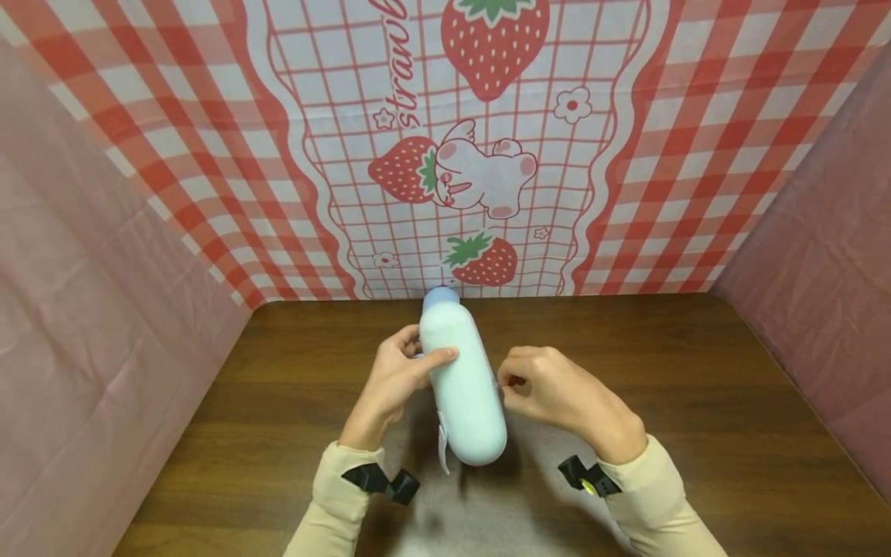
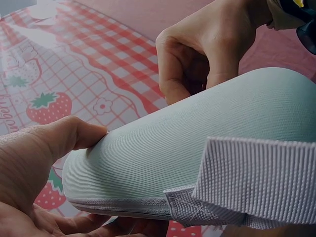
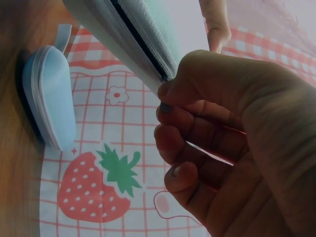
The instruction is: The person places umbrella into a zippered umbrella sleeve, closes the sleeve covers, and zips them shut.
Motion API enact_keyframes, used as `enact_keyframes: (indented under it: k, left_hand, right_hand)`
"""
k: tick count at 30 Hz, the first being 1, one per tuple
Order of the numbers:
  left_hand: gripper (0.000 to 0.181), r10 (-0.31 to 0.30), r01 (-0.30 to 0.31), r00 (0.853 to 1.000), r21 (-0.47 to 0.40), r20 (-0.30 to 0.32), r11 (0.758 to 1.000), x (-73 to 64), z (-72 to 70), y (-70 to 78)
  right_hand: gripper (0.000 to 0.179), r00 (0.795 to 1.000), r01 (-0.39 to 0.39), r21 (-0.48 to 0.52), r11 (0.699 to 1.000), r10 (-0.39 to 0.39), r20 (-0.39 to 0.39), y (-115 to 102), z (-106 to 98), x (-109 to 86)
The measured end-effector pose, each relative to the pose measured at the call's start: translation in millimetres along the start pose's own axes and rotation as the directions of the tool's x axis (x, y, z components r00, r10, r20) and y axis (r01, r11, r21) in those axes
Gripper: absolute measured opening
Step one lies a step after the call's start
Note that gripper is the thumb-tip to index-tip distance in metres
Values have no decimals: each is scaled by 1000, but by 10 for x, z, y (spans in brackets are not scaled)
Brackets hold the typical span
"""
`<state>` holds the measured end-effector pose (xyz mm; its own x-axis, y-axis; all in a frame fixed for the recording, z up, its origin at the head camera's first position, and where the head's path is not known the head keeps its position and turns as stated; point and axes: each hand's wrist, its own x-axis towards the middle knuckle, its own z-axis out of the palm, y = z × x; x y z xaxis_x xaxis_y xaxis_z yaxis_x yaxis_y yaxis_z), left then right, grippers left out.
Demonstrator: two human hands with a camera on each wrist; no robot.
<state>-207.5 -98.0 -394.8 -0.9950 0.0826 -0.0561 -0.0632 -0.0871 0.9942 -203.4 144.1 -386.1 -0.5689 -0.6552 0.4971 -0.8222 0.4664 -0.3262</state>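
Note:
A mint-green zip case (image 1: 465, 402), long with rounded ends, is held tilted above the table. My left hand (image 1: 395, 374) grips it, thumb on its upper face and the other fingers underneath. At its right side my right hand (image 1: 560, 393) pinches the small zipper pull (image 3: 166, 107). A dark line runs along the zip (image 3: 140, 42) up to that pull. On the case's left side hangs a pale woven strap (image 2: 256, 180). Behind it, a light-blue zip case (image 3: 52, 98) with a pale loop rests on the table, mostly hidden in the head view.
The brown wooden table (image 1: 299, 402) lies below. At its back edge rises a red-and-white checked strawberry cloth (image 1: 571, 178). Pink cloth walls (image 1: 104, 294) stand on both sides. Black camera straps (image 1: 365, 476) circle both sleeves.

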Motion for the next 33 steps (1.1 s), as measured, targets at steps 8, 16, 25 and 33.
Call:
enact_keyframes:
  k: [8, 16, 25, 33]
  left_hand:
    - [57, -4, 4, 1000, -4, 2, 1000, 1, -1, -3]
    - [59, -13, 13, 1000, -8, -12, 1000, 3, -23, -11]
    - [58, -15, 15, 1000, -3, -4, 1000, 2, -29, -4]
    - [58, -18, 18, 1000, -7, -12, 1000, 5, -37, -3]
  right_hand:
    - [22, 1000, -9, 3, 1000, 9, -1, 1, -3, 2]
    - [23, 1000, -23, 11, 1000, 23, 13, -10, 3, -2]
    - [22, 1000, -22, 9, 1000, 22, 11, -11, 8, -7]
    - [22, 1000, -21, 5, 1000, 21, 12, -12, 10, -12]
